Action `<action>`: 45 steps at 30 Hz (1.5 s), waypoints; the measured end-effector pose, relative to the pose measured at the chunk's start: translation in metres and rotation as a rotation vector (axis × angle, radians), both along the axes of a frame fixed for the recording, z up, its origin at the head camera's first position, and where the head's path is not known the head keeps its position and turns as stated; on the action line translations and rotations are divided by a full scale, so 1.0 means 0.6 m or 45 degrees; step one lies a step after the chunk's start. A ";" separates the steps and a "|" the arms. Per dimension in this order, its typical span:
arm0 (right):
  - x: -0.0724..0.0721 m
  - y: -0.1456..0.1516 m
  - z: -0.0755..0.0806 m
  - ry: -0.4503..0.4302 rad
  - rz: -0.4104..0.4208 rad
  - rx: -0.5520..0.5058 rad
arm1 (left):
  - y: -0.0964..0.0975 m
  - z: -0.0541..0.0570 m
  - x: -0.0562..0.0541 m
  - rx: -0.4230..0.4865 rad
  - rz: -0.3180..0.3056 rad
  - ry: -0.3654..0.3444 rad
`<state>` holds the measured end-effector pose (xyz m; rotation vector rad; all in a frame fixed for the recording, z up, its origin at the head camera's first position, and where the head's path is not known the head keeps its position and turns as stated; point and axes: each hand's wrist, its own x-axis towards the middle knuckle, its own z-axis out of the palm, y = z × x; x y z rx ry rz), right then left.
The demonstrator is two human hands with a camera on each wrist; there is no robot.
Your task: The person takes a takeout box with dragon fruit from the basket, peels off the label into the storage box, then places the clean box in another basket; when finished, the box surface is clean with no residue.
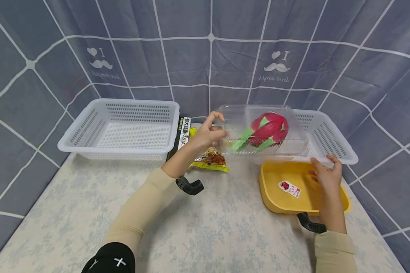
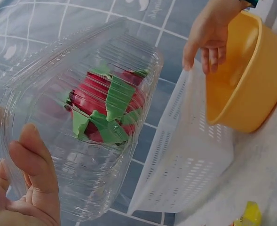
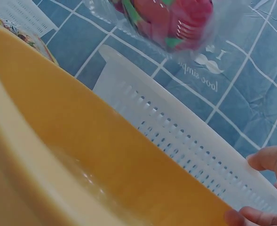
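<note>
My left hand [image 1: 206, 134] grips the left end of a clear plastic clamshell box [image 1: 234, 113], with thumb and fingers at its edge. Inside the box lies a red dragon fruit with green leaf tips [image 1: 270, 129], also visible through the ribbed wall in the left wrist view. The box is held up in front of the right white basket [image 1: 331, 132]. My right hand [image 1: 328, 176] reaches over a yellow basin [image 1: 273, 201], its fingers extended and spread. Its fingertips are right at the near rim of that basket and the basin's far rim.
Another white perforated basket [image 1: 136, 151] stands at the back left. Beside it are a dark pasta box [image 1: 184, 132] and a yellow snack packet [image 1: 210, 165], partly behind my left hand. A sticker [image 1: 289, 189] shows inside the basin. A grey-blue checked curtain [image 1: 184, 64] hangs behind the table.
</note>
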<state>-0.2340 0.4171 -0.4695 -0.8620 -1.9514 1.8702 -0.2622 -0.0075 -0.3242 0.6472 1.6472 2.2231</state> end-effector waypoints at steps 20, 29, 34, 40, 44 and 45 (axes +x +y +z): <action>0.026 -0.046 0.054 0.033 0.032 0.045 | 0.111 0.025 -0.073 -0.116 -0.029 -0.062; 0.049 -0.078 0.098 0.000 0.034 0.075 | 0.156 0.028 -0.092 -0.136 -0.022 -0.078; 0.032 -0.051 0.068 0.009 0.029 0.051 | 0.173 0.024 -0.099 -0.173 -0.020 -0.070; 0.008 -0.008 0.019 0.029 0.031 0.012 | 0.195 0.013 -0.103 -0.226 -0.034 -0.098; 0.004 0.003 0.005 0.036 0.028 0.014 | 0.211 0.007 -0.104 -0.228 -0.014 -0.090; 0.004 0.002 0.005 0.037 0.028 0.017 | 0.215 0.005 -0.104 -0.226 -0.004 -0.079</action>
